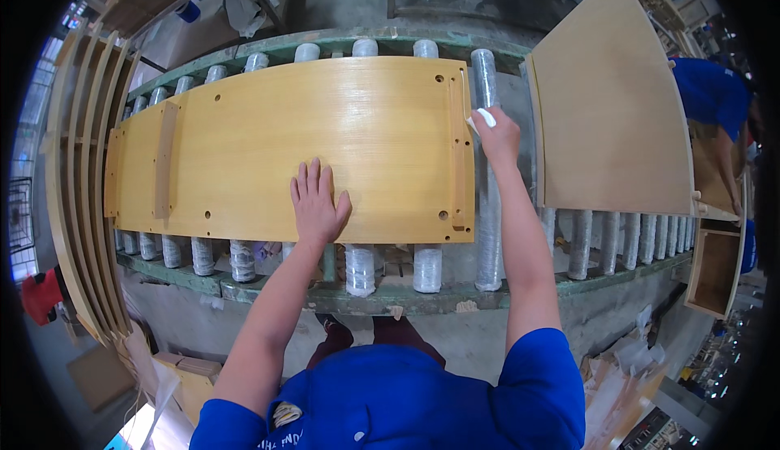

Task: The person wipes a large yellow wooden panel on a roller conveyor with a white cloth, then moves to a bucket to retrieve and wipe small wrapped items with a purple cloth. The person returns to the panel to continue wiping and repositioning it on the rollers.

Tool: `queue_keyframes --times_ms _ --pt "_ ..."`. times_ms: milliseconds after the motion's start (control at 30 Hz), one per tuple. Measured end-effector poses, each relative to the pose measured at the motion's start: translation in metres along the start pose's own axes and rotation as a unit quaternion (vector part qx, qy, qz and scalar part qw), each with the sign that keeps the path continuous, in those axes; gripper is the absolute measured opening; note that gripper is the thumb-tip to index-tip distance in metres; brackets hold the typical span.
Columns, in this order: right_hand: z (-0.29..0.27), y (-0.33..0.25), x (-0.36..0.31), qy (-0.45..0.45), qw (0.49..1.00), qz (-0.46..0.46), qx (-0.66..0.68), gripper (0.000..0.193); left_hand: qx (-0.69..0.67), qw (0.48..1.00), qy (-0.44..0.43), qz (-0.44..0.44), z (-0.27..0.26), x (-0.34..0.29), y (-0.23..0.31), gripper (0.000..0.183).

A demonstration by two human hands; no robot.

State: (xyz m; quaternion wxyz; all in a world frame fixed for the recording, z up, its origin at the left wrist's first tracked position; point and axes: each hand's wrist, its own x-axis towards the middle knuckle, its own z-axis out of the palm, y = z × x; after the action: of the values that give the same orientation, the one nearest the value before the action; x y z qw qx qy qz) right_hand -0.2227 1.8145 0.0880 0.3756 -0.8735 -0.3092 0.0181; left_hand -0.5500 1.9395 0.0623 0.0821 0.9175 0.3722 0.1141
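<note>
A long yellow wooden panel (pixel 268 145) lies flat on the roller conveyor, with drilled holes and wooden cross strips, one (pixel 457 153) close to its right end. My left hand (pixel 319 202) rests on the panel's face near the front edge, fingers spread and holding nothing. At the panel's right end, my right hand (pixel 500 137) is closed around a small white folded piece (pixel 486 117), pressed against or close beside the end edge. Whether that piece is cloth or abrasive paper cannot be told.
Plastic-wrapped rollers (pixel 487 263) sit in a green conveyor frame (pixel 390 300). Right of the panel stands a large brown board (pixel 613 109), part of a wooden piece, with a co-worker in a blue shirt (pixel 711 93) beyond. Curved wooden slats (pixel 77 174) rise at the left.
</note>
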Motion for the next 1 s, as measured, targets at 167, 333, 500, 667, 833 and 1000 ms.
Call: queue_keyframes --times_ms 167,333,500,667,833,1000 --pt "-0.014 0.001 -0.033 -0.031 0.999 0.027 -0.010 0.032 -0.003 1.000 0.008 0.005 0.001 -0.002 -0.001 0.056" --pt "-0.018 -0.001 -0.042 -0.031 0.999 0.020 -0.016 0.032 -0.002 1.000 0.006 0.001 0.002 -0.002 -0.002 0.056" --pt "-0.016 -0.001 -0.044 -0.020 0.999 0.021 -0.027 0.032 -0.002 1.000 0.008 0.004 0.002 -0.002 -0.001 0.056" --pt "-0.020 -0.002 -0.057 -0.010 0.999 0.018 -0.030 0.032 -0.003 1.000 0.017 0.001 0.006 -0.003 -0.003 0.055" --pt "-0.033 -0.002 -0.089 -0.001 1.000 0.018 -0.023 0.031 0.000 0.999 0.030 0.013 0.007 -0.003 -0.002 0.055" --pt "-0.049 -0.002 -0.134 -0.022 0.999 0.040 -0.005 0.031 0.004 0.999 0.040 0.018 0.005 -0.005 -0.003 0.054"
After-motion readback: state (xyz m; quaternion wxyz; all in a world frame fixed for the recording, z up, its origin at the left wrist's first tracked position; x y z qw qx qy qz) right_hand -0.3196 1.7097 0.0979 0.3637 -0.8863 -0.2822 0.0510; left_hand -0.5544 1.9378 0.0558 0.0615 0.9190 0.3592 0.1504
